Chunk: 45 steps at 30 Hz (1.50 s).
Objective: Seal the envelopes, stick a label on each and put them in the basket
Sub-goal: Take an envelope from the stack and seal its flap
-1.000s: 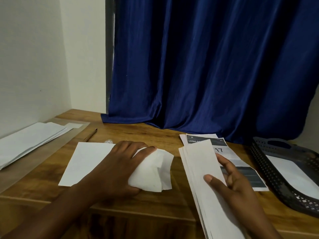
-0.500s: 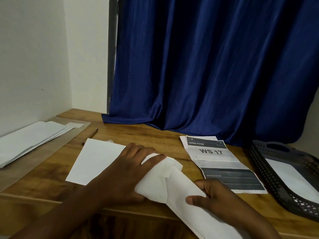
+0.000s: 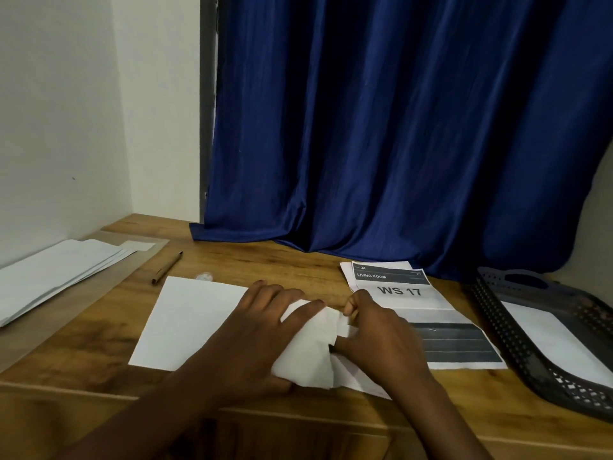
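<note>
My left hand (image 3: pixel 258 330) grips a folded, crumpled white paper (image 3: pixel 305 356) near the table's front edge, fingers on top and thumb below. My right hand (image 3: pixel 381 336) lies against it and pinches the white end of an envelope (image 3: pixel 358 376), which is mostly hidden beneath that hand. Under my left hand a flat white sheet (image 3: pixel 185 323) lies on the wooden table (image 3: pixel 298 267). At the right stands a dark plastic basket (image 3: pixel 497 327) with one white envelope (image 3: pixel 557 340) inside. A stack of envelopes (image 3: pixel 56 277) lies at the far left.
A printed sheet reading "WS 17" (image 3: pixel 398 290) lies right of my hands, beside the basket. A brown pen (image 3: pixel 166 267) and a small round clear thing (image 3: pixel 203 276) lie behind the white sheet. A blue curtain (image 3: pixel 381 144) hangs at the back.
My right hand swung the envelope from the right down and leftward until it met the folded paper in my left hand. The printed sheet is now uncovered.
</note>
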Tool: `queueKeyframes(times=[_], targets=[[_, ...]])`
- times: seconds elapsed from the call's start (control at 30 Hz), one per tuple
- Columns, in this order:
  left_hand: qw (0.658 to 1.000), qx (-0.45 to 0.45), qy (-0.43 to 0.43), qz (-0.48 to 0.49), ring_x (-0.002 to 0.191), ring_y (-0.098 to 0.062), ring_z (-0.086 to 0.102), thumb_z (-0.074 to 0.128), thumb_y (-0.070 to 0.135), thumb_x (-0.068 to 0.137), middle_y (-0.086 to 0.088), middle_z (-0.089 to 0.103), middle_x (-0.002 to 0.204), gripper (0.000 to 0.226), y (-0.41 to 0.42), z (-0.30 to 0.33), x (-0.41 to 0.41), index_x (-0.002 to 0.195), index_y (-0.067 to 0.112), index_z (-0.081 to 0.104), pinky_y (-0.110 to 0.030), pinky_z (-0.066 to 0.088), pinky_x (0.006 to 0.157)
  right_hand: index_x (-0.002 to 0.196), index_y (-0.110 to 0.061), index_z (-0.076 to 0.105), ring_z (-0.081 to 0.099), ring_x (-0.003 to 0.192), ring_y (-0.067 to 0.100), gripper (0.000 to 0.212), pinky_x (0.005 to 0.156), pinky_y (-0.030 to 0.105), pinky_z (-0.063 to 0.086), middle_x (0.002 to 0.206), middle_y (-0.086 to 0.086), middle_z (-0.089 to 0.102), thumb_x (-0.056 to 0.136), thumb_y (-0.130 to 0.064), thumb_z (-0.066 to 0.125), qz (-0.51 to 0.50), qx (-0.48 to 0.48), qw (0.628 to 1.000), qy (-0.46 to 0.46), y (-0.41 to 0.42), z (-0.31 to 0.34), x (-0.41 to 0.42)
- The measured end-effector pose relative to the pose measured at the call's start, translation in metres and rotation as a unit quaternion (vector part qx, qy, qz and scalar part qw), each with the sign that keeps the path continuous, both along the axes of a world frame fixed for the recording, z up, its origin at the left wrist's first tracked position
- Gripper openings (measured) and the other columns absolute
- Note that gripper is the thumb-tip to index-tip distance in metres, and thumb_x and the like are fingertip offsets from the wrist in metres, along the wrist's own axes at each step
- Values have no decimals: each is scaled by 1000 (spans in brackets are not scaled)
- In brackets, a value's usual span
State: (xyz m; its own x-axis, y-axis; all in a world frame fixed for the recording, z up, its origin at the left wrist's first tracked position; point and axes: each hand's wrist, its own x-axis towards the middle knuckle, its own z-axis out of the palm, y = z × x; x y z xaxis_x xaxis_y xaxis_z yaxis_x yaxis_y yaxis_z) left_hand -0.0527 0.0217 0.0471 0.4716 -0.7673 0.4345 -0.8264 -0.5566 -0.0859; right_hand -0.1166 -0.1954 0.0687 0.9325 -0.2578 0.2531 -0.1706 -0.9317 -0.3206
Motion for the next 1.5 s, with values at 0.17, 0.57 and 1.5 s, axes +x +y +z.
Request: queueKeyframes(times=[0.17, 0.57, 1.5], targets=[[998, -51, 12, 29, 131, -18, 45, 68, 77, 62, 3, 47, 149, 108, 9, 0, 2, 154, 36, 28, -45, 37, 109, 128, -48, 45, 54, 109, 8, 104, 88, 39, 54, 117, -24, 48, 39, -100, 57, -34, 163, 985, -45, -19, 1, -13], [997, -62, 39, 37, 135, -15, 33, 67, 79, 60, 5, 37, 153, 111, 9, -3, 3, 154, 40, 21, -44, 31, 111, 85, -10, 78, 55, 66, 37, 52, 54, 31, 39, 83, 26, 72, 67, -59, 76, 20, 499, 866, -22, -46, -25, -51], [998, 12, 66, -2, 149, -13, 6, 65, 74, 73, 11, 7, 165, 110, -11, -6, -11, 156, 47, -2, -40, -2, 125, 78, -19, 80, 72, 76, 5, 21, 63, 19, 54, 82, 1, 78, 93, -11, 67, 108, 435, 891, -77, 7, -44, -20]])
